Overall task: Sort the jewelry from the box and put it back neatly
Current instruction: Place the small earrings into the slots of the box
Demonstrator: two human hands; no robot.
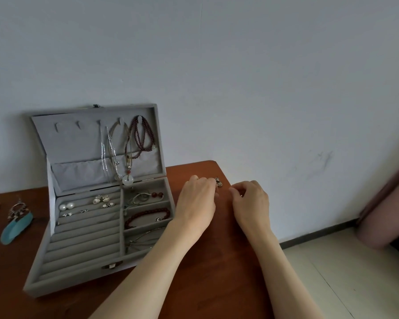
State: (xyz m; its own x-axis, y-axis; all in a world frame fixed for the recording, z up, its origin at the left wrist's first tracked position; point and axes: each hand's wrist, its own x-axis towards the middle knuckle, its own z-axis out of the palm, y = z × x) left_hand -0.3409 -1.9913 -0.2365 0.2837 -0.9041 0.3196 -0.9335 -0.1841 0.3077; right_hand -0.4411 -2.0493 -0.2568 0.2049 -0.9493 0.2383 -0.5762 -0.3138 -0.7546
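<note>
Item: small metal earring (218, 182), on the brown worktop (207, 261) near its far right corner, right of the box; long axis runs away from the viewer. Left hand (197, 200) pinches its near end with curled fingers. Right hand (251, 200) beside it, fingers curled; contents cannot be told.

Grey jewelry box (78, 268), lid open: pearl studs (66, 206) in ring rolls, red bead bracelet (148, 215) in a right compartment, necklaces (129, 146) hung on lid.
</note>
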